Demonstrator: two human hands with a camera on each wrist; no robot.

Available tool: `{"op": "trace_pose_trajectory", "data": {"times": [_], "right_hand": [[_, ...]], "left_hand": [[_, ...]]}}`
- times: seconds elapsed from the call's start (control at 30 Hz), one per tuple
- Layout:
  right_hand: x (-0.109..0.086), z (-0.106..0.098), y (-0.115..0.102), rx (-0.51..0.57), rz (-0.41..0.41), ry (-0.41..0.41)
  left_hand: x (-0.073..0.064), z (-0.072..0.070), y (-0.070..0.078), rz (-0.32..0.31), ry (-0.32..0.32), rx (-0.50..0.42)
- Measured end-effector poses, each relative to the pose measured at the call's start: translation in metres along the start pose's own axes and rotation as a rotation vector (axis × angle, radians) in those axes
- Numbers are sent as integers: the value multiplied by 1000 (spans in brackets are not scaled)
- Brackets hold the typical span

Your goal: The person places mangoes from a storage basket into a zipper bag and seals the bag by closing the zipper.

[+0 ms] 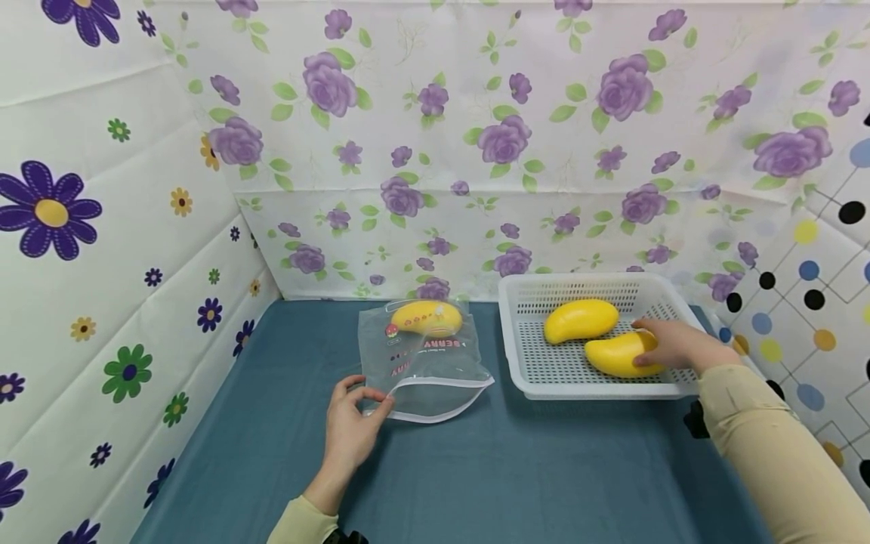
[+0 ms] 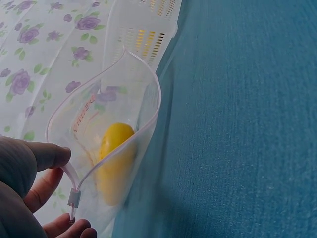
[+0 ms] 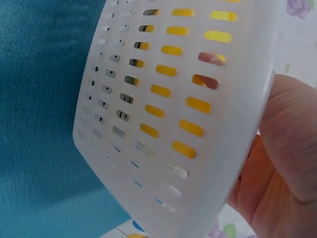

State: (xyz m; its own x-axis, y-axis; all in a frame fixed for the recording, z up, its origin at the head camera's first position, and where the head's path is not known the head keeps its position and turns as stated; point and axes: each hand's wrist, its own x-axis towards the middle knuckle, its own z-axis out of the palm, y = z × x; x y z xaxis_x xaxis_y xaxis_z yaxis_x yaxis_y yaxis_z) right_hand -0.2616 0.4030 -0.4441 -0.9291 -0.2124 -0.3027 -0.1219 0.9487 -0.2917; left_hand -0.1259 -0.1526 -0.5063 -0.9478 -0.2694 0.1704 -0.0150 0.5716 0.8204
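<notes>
My left hand (image 1: 355, 423) pinches the left end of a clear zip bag's (image 1: 375, 355) mouth between thumb and fingers. The bag lies on the table with its mouth spread apart toward me, and one yellow mango (image 1: 428, 317) is inside. In the left wrist view, a grey zip slider (image 2: 74, 198) sits at the corner by my fingertips. Over at the right, my right hand (image 1: 680, 347) reaches into a white basket (image 1: 544, 391) and grips the right end of the nearer mango (image 1: 615, 355). Another mango (image 1: 581, 319) lies just behind it. The basket wall partly hides the right fingers in the right wrist view.
A blue-green cloth (image 1: 510, 468) covers the table. Flowered sheeting (image 1: 408, 151) rises behind the bag and basket, with another patterned sheet (image 1: 129, 302) along the left and a dotted one (image 1: 816, 302) on the right, close to the right arm.
</notes>
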Motion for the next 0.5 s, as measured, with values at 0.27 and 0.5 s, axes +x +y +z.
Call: {"op": "trace_pose_trajectory", "data": {"times": [0.27,0.5], "right_hand": [[1,2,3,6,6,7],[1,0,2,17,-6,4]], "left_hand": [[0,0,0,-3,3,1],[0,0,-1,-11,1,7]]}}
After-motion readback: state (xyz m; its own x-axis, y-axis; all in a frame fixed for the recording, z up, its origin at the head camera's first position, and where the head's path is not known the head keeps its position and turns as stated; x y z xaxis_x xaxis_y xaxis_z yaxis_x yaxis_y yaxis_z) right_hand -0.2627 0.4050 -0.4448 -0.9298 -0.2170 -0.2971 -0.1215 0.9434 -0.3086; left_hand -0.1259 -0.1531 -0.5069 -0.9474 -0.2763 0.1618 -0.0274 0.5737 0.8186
